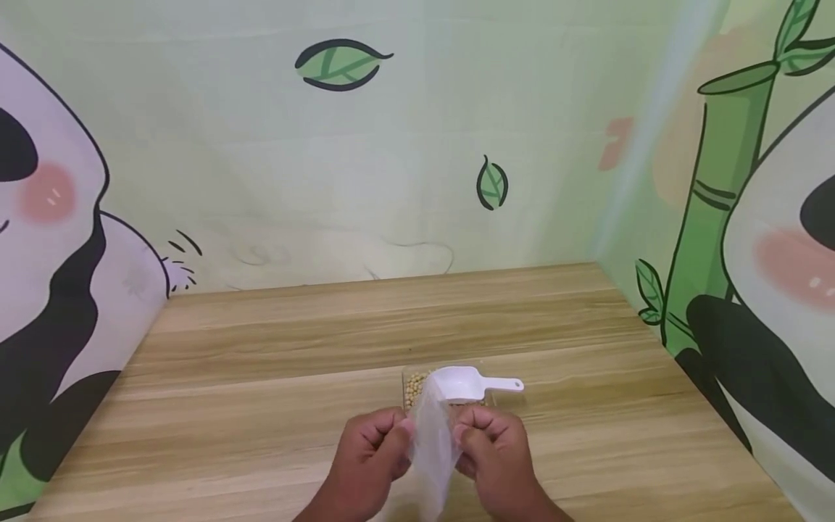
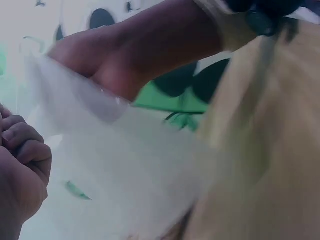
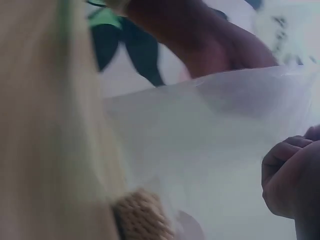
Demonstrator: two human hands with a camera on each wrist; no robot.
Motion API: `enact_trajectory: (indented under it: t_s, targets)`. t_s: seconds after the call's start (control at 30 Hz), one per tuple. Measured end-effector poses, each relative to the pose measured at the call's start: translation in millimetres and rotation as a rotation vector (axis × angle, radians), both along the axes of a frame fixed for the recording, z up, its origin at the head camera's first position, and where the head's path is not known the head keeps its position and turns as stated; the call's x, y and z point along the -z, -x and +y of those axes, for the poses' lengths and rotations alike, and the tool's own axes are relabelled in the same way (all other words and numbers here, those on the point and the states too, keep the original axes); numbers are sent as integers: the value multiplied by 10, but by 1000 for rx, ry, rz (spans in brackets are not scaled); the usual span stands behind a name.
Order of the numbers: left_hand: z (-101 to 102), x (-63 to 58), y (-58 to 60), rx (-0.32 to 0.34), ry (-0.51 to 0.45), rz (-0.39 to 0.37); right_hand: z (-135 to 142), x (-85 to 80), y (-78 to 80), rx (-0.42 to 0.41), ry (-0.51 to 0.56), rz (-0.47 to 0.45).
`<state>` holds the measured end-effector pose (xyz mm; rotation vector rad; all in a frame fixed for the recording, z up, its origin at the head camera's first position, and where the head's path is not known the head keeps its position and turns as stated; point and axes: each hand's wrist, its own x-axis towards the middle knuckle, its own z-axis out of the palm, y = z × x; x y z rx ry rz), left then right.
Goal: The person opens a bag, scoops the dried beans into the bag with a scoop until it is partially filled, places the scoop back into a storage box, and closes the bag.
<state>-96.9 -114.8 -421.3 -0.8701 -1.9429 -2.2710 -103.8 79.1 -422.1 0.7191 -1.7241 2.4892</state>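
A thin, see-through plastic bag [image 1: 432,446] hangs upright between both hands over the near part of the table. My left hand [image 1: 372,457] pinches one side of it between thumb and curled fingers. On the opposite side my right hand [image 1: 497,453] pinches it the same way. Just beyond the hands stands a clear container [image 1: 404,373] of pale round beans [image 1: 414,388], partly hidden by the bag. Lying across its top, a white scoop [image 1: 459,383] has its handle toward the right. The right wrist view shows the beans [image 3: 142,215] below the bag [image 3: 200,135].
The wood-grain table [image 1: 274,341] extends back to a pale green wall cloth [image 1: 404,181] printed with leaves. Cloth panels with panda drawings flank both sides, and a printed bamboo stem [image 1: 730,167] rises at the right.
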Motion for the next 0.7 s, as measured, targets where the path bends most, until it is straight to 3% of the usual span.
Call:
enact_trajectory:
  t_s: [0.13, 0.3, 0.47, 0.7]
  targets:
    - [-93, -25, 32, 5, -31, 19, 108, -47, 98, 30, 129, -8]
    - [-163, -61, 45, -11, -11, 11, 140, -18, 146, -6, 158, 66]
    - [-193, -73, 42, -21, -30, 6, 101, 25, 139, -13, 135, 126]
    - [-152, -30, 51, 39, -74, 18, 52, 43, 125, 53, -7, 264]
